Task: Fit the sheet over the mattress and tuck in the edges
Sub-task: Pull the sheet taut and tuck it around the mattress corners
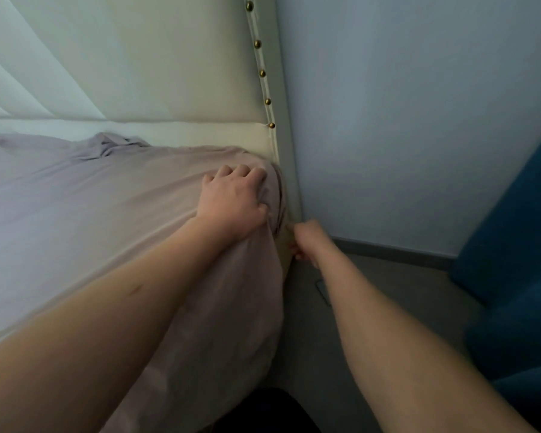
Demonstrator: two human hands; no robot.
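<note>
A pale lilac sheet [85, 207] covers the mattress top and hangs down its near side. At the mattress corner beside the headboard, my left hand [235, 201] lies on the sheet with its fingers curled into the bunched fabric. Lower, at the corner's side, my right hand [306, 239] pinches the sheet's edge against the bed frame; its fingertips are hidden behind the fabric. A rumpled fold of sheet [110, 145] sits along the headboard further left.
The cream padded headboard [175, 73] with brass studs [262, 73] rises behind the mattress. A pale wall [403, 120] and grey floor [388, 276] lie to the right. A blue upholstered chair [519, 260] stands at the right edge.
</note>
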